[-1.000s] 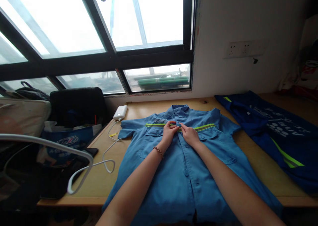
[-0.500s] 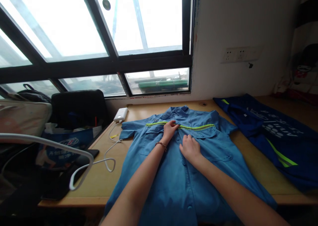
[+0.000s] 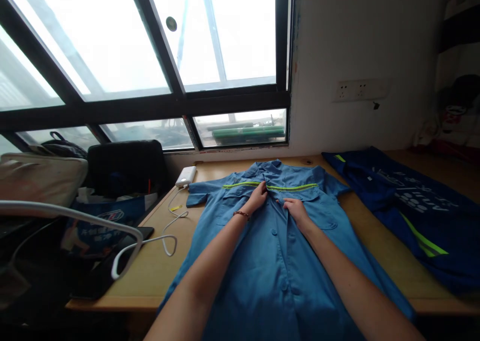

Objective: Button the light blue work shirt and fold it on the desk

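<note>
A light-blue short-sleeved work shirt (image 3: 240, 261) lies front up, its collar toward the window and a yellow-green reflective stripe across the chest. My left hand (image 3: 258, 196), with a bracelet at the wrist, pinches the shirt's front edge at the stripe. My right hand (image 3: 296, 210) grips the other front edge just below the stripe, by the right chest pocket. Between my hands the front placket stands slightly raised and parted. Buttons show lower down, one of them a blue button (image 3: 274, 232). The fabric under my fingertips is hidden.
The shirt rests on a wooden table (image 3: 150, 281). A white power bank (image 3: 186, 176) with a white cable (image 3: 168, 231) sits at left. To the right lies a dark-blue garment (image 3: 412, 196) with white print. Bags and a black chair back (image 3: 125, 166) stand left, below the window.
My right hand has moved slightly up and right and now pulls the front edge aside, opening the placket. My left hand stays at the stripe. The view has shifted slightly.
</note>
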`<state>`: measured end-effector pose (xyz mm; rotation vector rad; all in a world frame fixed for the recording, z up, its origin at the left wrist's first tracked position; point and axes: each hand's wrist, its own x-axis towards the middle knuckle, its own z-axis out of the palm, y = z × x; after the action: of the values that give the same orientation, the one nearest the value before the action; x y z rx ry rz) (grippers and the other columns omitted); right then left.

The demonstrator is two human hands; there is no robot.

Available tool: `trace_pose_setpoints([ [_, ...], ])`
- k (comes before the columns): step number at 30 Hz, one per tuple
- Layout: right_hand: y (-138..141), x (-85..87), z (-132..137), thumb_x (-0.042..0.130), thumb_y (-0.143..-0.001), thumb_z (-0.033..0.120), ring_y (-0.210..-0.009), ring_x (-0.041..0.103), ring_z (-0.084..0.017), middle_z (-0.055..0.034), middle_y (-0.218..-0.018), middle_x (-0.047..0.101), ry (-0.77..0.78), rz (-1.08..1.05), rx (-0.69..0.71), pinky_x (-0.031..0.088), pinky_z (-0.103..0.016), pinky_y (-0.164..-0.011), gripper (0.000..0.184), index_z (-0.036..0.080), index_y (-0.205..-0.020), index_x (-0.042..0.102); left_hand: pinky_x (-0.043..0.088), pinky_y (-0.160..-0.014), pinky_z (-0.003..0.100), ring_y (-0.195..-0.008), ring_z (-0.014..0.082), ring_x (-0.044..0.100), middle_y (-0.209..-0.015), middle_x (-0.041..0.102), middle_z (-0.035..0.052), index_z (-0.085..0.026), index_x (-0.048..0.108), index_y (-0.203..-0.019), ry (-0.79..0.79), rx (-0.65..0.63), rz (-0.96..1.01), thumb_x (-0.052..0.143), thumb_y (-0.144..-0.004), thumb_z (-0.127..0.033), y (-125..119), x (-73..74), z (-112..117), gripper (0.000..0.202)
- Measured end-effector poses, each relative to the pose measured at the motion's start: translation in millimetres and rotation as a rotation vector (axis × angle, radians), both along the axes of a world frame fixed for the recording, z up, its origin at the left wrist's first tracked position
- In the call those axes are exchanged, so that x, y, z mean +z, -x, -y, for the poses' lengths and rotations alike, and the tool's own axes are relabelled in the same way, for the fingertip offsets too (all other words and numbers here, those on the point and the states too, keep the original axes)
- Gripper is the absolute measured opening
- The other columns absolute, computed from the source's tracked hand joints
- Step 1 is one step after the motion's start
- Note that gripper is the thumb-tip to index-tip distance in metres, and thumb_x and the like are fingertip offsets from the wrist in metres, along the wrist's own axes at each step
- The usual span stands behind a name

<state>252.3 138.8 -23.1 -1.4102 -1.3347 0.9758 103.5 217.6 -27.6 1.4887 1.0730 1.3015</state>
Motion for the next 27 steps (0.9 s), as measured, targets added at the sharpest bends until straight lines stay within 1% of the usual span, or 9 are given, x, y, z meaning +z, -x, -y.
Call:
trace_pose_setpoints([
  [4,4.6,5.3,-1.0,0.045,-0.057,0.015,-0.062,0.062,-0.019,-0.0012,-0.062,0.066,0.168,-0.393,0.060,0.049,-0.029,-0.060,0.031,0.014,-0.079,0.067,0.041,-0.076,0.030,-0.073,0.0172,0.057,-0.081,0.062,0.0047,-0.019,0.061,-0.085,-0.078,0.031,-0.279,0.065,-0.057,-0.011,11.7,-2.2,29.8,0.029],
  [7,8.3,4.4,-1.1,0.046,-0.055,0.014,-0.058,0.061,-0.018,-0.0006,-0.060,0.066,0.198,-0.422,0.052,0.050,-0.029,-0.059,0.028,0.016,-0.074,0.067,0.041,-0.070,0.028,-0.069,0.0165,0.054,-0.077,0.060,0.0039,-0.020,0.063,-0.074,-0.200,0.013,-0.503,0.065,-0.061,-0.018,17.2,-4.9,47.9,0.013],
  [11,8.9,1.6,1.8,0.046,-0.054,0.013,-0.060,0.062,-0.018,-0.0013,-0.063,0.067,0.189,-0.499,0.128,0.050,-0.029,-0.061,0.030,0.015,-0.073,0.068,0.039,-0.061,0.026,-0.061,0.0147,0.051,-0.066,0.056,0.0015,-0.019,0.061,-0.064,-0.196,0.043,-0.539,0.069,-0.058,-0.021,18.0,-4.6,54.9,0.010],
  [14,9.7,4.1,6.0,0.046,-0.054,0.013,-0.062,0.062,-0.018,-0.0021,-0.064,0.068,0.188,-0.515,0.149,0.049,-0.029,-0.063,0.032,0.015,-0.075,0.069,0.038,-0.055,0.025,-0.053,0.0130,0.050,-0.055,0.054,-0.0004,-0.017,0.056,-0.056,-0.079,0.032,-0.443,0.071,-0.056,-0.025,17.7,-0.6,55.5,0.017],
  [16,11.5,7.0,8.8,0.046,-0.054,0.013,-0.061,0.062,-0.018,-0.0027,-0.064,0.068,0.207,-0.527,0.160,0.049,-0.029,-0.063,0.032,0.015,-0.076,0.069,0.040,-0.051,0.025,-0.047,0.0127,0.051,-0.050,0.054,-0.0003,-0.016,0.053,-0.057,0.114,-0.060,-0.308,0.070,-0.058,-0.032,17.7,2.9,57.9,0.023],
  [18,13.7,9.1,10.7,0.047,-0.054,0.012,-0.059,0.062,-0.018,-0.0032,-0.064,0.068,0.226,-0.541,0.175,0.049,-0.029,-0.062,0.032,0.015,-0.076,0.070,0.044,-0.050,0.027,-0.047,0.0146,0.056,-0.052,0.058,0.0023,-0.015,0.052,-0.062,0.317,-0.161,-0.113,0.069,-0.060,-0.037,17.7,6.2,61.9,0.028],
  [20,15.6,9.6,11.7,0.047,-0.053,0.012,-0.057,0.061,-0.018,-0.0035,-0.064,0.068,0.225,-0.531,0.174,0.049,-0.029,-0.060,0.032,0.015,-0.075,0.070,0.048,-0.053,0.029,-0.053,0.0168,0.061,-0.059,0.063,0.0059,-0.014,0.052,-0.067,0.434,-0.216,0.067,0.071,-0.058,-0.036,18.1,8.0,65.7,0.031],
  [23,17.3,7.4,11.4,0.047,-0.054,0.014,-0.057,0.061,-0.017,-0.0036,-0.066,0.068,0.190,-0.459,0.156,0.048,-0.028,-0.060,0.032,0.015,-0.076,0.070,0.050,-0.058,0.028,-0.058,0.0169,0.063,-0.064,0.065,0.0079,-0.012,0.052,-0.071,0.455,-0.269,0.212,0.075,-0.055,-0.031,18.7,6.5,68.0,0.034],
  [27,17.8,1.9,9.0,0.048,-0.058,0.018,-0.062,0.061,-0.018,-0.0041,-0.068,0.069,0.120,-0.312,0.159,0.047,-0.029,-0.063,0.031,0.014,-0.079,0.070,0.051,-0.060,0.026,-0.058,0.0144,0.063,-0.063,0.065,0.0052,-0.011,0.052,-0.073,0.397,-0.319,0.297,0.074,-0.056,-0.031,18.0,-0.3,63.1,0.034],
])
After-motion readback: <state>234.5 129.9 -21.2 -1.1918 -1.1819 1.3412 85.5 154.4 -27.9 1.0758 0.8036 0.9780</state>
